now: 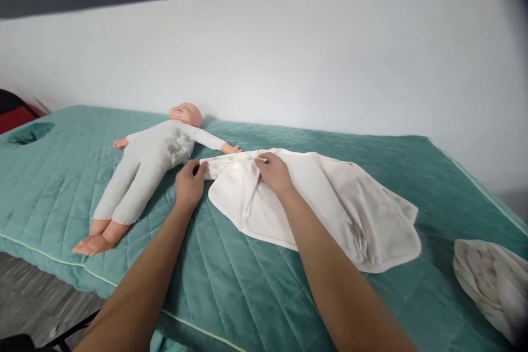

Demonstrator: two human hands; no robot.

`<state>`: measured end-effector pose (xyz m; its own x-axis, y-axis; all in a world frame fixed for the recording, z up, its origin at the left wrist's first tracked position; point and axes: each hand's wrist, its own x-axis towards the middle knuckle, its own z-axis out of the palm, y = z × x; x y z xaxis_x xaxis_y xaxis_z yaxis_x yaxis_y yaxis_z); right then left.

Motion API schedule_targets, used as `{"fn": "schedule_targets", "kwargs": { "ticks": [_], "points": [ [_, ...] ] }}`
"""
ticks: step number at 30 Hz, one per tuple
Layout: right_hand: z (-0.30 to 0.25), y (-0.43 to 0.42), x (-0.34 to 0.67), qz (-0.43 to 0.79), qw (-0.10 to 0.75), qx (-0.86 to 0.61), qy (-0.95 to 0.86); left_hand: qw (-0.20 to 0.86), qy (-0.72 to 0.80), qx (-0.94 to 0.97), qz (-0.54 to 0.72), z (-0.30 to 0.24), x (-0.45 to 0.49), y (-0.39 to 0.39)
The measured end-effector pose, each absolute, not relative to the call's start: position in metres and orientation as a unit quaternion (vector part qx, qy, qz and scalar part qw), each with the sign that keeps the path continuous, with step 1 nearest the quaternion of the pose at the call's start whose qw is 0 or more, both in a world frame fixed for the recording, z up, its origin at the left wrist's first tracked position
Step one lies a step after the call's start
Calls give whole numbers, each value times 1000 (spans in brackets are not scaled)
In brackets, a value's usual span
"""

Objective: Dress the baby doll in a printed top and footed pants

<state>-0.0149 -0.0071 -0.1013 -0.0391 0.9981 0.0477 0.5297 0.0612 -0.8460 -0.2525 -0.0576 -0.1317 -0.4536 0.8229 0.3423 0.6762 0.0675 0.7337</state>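
A baby doll in a pale grey bodysuit lies on its back on the teal quilted table, arms spread, head toward the wall. To its right lies a white cloth, partly folded over itself. My left hand pinches the cloth's left corner, close to the doll's side. My right hand grips the cloth's far edge, fingers closed on the fabric.
A second, patterned white cloth lies bunched at the table's right end. A face hole opens in the table's far left. A white wall runs behind. A red and black object stands at the far left.
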Motion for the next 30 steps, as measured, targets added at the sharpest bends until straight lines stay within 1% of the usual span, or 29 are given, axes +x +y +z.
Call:
{"fn": "schedule_targets", "kwargs": {
  "ticks": [2, 5, 8, 10, 11, 14, 17, 20, 24, 27, 30],
  "points": [
    [-102, -4, -10, 338, 363, -595, -633, 82, 732, 486, 472, -131, -254, -53],
    [-95, -5, -3, 307, 385, -607, -623, 95, 735, 455, 494, -130, -255, -50],
    [-87, -11, 3, 269, 348, -635, -636, 128, 718, 443, 521, -127, -254, -51],
    [-84, -14, 9, 254, 323, -642, -648, 173, 679, 445, 558, -124, -254, -53],
    [-83, -14, 11, 253, 324, -641, -648, 200, 653, 447, 578, -123, -254, -54],
    [-87, -11, 18, 303, 366, -633, -611, 274, 590, 453, 611, -120, -257, -57],
    [-91, -5, 22, 411, 432, -606, -526, 301, 566, 465, 611, -118, -258, -58],
    [-93, -3, 21, 484, 481, -573, -454, 281, 574, 465, 613, -120, -255, -56],
    [-94, -4, 19, 509, 487, -565, -430, 240, 579, 450, 636, -127, -252, -50],
    [-96, -3, 20, 490, 479, -571, -451, 156, 604, 473, 622, -130, -253, -50],
    [-97, -1, 22, 476, 469, -579, -468, 74, 629, 526, 567, -125, -250, -57]
  ]
}}
